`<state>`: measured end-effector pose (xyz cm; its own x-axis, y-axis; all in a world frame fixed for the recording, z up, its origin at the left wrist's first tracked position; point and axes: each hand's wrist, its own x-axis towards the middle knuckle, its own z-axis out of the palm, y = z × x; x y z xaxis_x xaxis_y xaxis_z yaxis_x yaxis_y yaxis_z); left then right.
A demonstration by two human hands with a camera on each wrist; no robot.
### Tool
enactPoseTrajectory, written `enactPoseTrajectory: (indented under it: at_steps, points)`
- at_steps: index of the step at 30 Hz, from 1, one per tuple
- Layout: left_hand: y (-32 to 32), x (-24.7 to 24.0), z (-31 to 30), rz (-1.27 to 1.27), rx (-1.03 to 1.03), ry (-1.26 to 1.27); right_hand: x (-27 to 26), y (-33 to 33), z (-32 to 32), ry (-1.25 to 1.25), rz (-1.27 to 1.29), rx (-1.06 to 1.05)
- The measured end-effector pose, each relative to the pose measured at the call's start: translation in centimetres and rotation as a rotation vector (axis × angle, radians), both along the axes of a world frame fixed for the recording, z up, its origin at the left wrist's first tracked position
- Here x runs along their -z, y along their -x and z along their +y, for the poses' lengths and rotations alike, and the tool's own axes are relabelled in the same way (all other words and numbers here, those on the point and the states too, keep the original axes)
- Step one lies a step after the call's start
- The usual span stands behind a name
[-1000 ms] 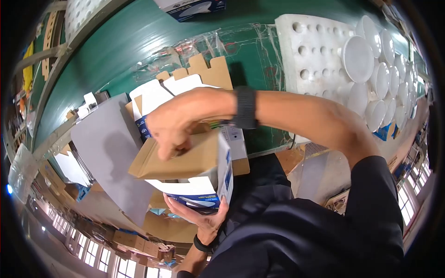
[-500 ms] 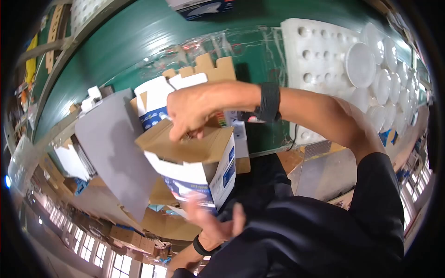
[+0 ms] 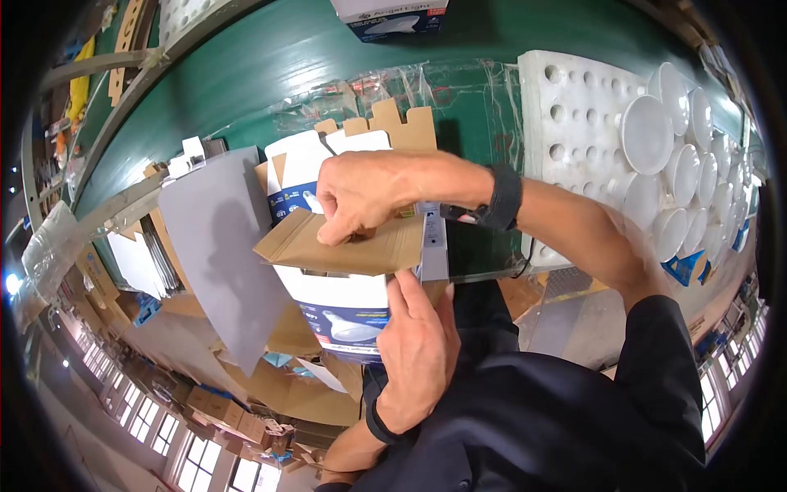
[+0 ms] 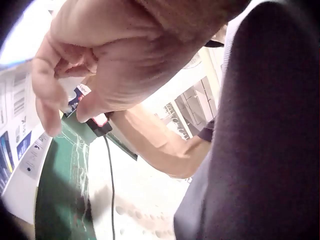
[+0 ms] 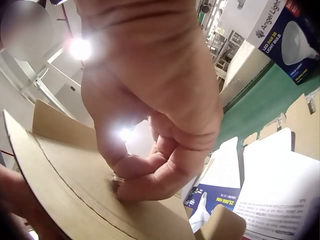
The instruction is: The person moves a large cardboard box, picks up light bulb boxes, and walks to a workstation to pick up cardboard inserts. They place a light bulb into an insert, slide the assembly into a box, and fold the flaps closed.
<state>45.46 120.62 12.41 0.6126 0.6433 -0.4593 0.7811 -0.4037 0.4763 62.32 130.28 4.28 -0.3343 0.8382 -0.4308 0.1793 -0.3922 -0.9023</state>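
Observation:
A white and blue light bulb carton [image 3: 348, 316] stands open-topped in front of the person, with its brown inner flap [image 3: 344, 250] raised. The right hand [image 3: 361, 193] reaches over the carton, and its curled thumb and fingers pinch at that flap. In the right wrist view, the fingertips [image 5: 131, 187] meet the brown cardboard. The left hand [image 3: 418, 353] lies along the carton's near right corner, fingers extended up toward the flap's edge. In the left wrist view, the left fingers [image 4: 46, 107] and thumb are apart beside the printed side panel [image 4: 15, 130]. The carton's inside is hidden.
Flattened printed cartons [image 3: 287, 164] lean behind on the green worktop [image 3: 262, 82]. A closed Angel Light box [image 3: 393, 20] stands at the back. White foam trays [image 3: 566, 107] carry several round bulbs [image 3: 648, 135] at right. A grey sheet [image 3: 217, 238] hangs at left.
The left hand let go beneath the carton, dropped away, then came up to its right corner. The right hand stays at the flap, which now lies flatter in the head view.

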Motion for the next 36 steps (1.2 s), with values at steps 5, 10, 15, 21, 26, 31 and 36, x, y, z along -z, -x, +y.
enactPoseTrajectory:
  at_steps: [5,10,15,21,26,31,36]
  points:
    - [0.6,1.4,-0.4,0.095,-0.001,-0.103,-0.9,0.5,-0.6,-0.150,-0.096,0.018]
    - [1.6,3.3,-1.5,-0.086,-0.047,-0.205,-0.8,-2.3,-4.1,0.246,-0.014,0.130]
    - [0.9,3.6,-2.0,-0.099,0.076,-0.089,-0.6,-2.1,-4.3,0.131,0.002,0.217]
    - [1.3,4.0,-1.3,-0.259,-0.012,-0.115,-0.5,-3.7,-6.5,0.316,0.088,0.252]
    - [0.7,5.2,-1.8,-0.401,0.019,-0.039,1.8,-1.8,-7.6,0.341,0.204,0.253]
    - [5.4,-2.8,4.7,-0.487,-0.094,0.089,0.7,-2.9,-7.4,0.327,0.208,0.201]
    - [5.0,1.4,16.7,-0.159,-0.261,0.475,0.6,-1.1,-7.6,0.267,0.235,0.119]
